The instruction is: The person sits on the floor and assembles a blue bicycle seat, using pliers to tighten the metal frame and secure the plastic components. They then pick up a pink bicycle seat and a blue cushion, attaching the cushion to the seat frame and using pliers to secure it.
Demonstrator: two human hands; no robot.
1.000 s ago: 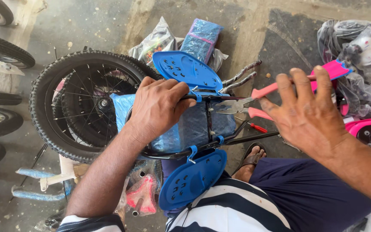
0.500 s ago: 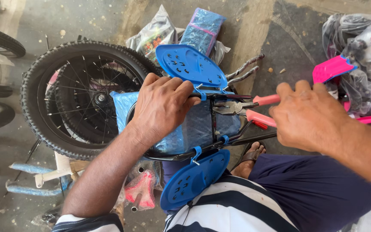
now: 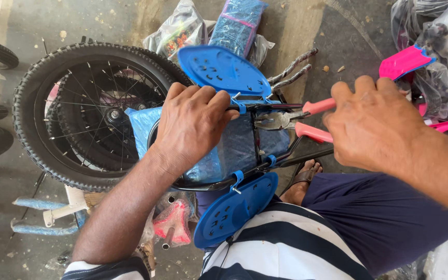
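My left hand (image 3: 195, 122) clamps the black metal frame (image 3: 255, 168) over crinkly blue wrap, while my right hand (image 3: 374, 124) squeezes pink-handled steel pliers (image 3: 286, 120) between perforated blue plastic panels (image 3: 224, 70).

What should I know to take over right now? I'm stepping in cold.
Left hand: pressed down on the black frame, holding it.
Right hand: gripping pink-handled pliers, tips at the frame bar.
Upper blue panel and lower blue panel are clipped to the frame; the wheel lies left.
Done: both panels on.
Left: likely the joint at the plier tips; I can't tell its state.
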